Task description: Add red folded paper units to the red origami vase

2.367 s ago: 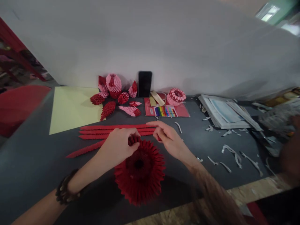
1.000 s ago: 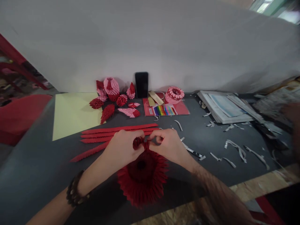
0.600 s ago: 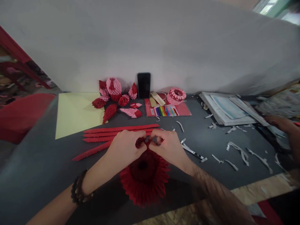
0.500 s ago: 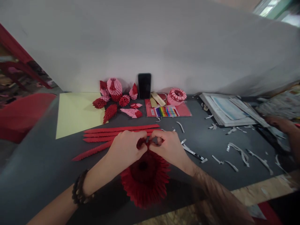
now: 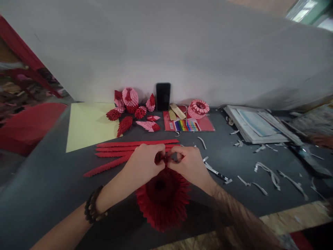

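Note:
A round, ruffled red folded-paper origami piece (image 5: pixel 166 211) with a dark hollow middle lies on the grey table, close in front of me. At its far rim my left hand (image 5: pixel 145 161) and my right hand (image 5: pixel 189 166) meet, fingertips nearly touching. Thumb and fingers of each are pinched on red folded paper at that rim; my fingers hide the exact spot. Just beyond my left hand lie several long red strips of folded paper (image 5: pixel 114 150), partly covered by it. To the right of my right hand rests a slim metal tool (image 5: pixel 217 173), its kind unclear.
Pink and red origami pieces (image 5: pixel 130 99), a phone (image 5: pixel 163 97), and a pink origami ring (image 5: pixel 199 108) on a red packet (image 5: pixel 208 125) stand along the white wall. Yellow paper (image 5: pixel 87 128) lies left. Right are paper scraps (image 5: pixel 267 173), a paper stack (image 5: pixel 260 137) and another person's hand (image 5: pixel 324 141).
The view has shifted slightly, so the scene sits a little further right. My hands keep their pinch at the red rim. The other person's hand has drawn back toward the right edge.

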`<action>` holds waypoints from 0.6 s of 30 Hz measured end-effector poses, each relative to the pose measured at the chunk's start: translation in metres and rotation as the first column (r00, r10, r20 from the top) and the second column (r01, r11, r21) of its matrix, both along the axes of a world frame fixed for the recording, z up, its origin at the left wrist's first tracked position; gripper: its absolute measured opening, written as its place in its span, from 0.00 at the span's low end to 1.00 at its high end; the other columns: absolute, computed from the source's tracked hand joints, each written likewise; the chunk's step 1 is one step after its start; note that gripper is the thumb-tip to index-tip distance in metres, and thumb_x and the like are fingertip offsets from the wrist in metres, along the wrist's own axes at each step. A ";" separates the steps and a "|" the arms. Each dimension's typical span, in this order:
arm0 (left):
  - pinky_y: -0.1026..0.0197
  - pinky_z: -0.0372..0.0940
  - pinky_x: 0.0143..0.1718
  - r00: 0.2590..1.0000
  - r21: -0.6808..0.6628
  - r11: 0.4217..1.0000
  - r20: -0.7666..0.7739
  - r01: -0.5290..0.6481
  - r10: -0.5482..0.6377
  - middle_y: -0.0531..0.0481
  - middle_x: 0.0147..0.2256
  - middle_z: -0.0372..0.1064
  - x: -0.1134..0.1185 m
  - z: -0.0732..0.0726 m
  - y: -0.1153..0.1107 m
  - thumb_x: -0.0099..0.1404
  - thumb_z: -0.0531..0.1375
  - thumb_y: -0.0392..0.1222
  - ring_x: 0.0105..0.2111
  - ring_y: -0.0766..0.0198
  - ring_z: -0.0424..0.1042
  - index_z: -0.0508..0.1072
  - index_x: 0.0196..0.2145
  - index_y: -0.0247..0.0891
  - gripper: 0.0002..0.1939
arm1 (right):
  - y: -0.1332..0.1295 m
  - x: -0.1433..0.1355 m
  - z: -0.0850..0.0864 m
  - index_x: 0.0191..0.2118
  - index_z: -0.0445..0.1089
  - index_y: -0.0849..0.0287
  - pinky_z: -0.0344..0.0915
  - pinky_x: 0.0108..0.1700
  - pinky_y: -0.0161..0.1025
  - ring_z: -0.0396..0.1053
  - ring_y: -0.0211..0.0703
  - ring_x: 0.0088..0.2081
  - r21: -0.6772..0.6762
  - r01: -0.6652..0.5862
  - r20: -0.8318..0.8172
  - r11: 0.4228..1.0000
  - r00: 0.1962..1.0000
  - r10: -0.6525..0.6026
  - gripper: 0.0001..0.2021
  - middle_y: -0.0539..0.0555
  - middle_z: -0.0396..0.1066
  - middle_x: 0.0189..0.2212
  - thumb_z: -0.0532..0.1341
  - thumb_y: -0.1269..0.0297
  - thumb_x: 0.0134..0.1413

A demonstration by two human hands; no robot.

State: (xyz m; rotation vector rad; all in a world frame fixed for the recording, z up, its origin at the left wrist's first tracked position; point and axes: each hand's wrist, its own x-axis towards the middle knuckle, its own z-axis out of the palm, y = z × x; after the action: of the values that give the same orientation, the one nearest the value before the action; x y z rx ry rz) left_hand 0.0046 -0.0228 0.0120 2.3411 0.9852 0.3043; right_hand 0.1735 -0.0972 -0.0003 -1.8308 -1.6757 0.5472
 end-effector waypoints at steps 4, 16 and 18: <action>0.62 0.57 0.31 0.999 -0.053 0.998 0.032 -0.036 0.037 0.55 0.27 0.75 -0.003 0.001 0.001 0.57 0.61 0.37 0.26 0.66 0.68 0.75 0.30 0.41 0.03 | 0.001 0.002 -0.001 0.33 0.81 0.54 0.53 0.30 0.34 0.57 0.33 0.21 -0.009 0.013 -0.032 1.000 0.999 -0.013 0.07 0.41 0.59 0.15 0.67 0.70 0.45; 0.59 0.63 0.35 0.997 -0.081 0.996 0.066 -0.025 0.030 0.52 0.32 0.80 -0.006 -0.002 0.004 0.59 0.63 0.38 0.30 0.62 0.74 0.82 0.35 0.42 0.08 | 0.002 0.006 -0.001 0.27 0.79 0.57 0.47 0.26 0.35 0.46 0.32 0.19 -0.065 0.000 -0.096 0.998 0.995 -0.006 0.05 0.40 0.51 0.13 0.67 0.62 0.49; 0.60 0.64 0.35 0.996 -0.083 0.996 0.086 -0.019 0.026 0.52 0.32 0.80 -0.006 -0.002 0.004 0.59 0.63 0.38 0.30 0.62 0.74 0.82 0.36 0.42 0.08 | 0.002 0.008 -0.001 0.27 0.79 0.57 0.46 0.26 0.35 0.46 0.32 0.20 -0.073 -0.013 -0.129 0.997 0.992 0.003 0.06 0.40 0.51 0.14 0.67 0.62 0.50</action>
State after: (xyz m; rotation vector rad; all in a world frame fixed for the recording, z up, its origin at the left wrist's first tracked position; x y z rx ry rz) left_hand -0.0016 -0.0184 0.0095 2.2254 0.9646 0.3643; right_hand 0.1817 -0.0949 -0.0010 -1.8010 -1.5965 0.7241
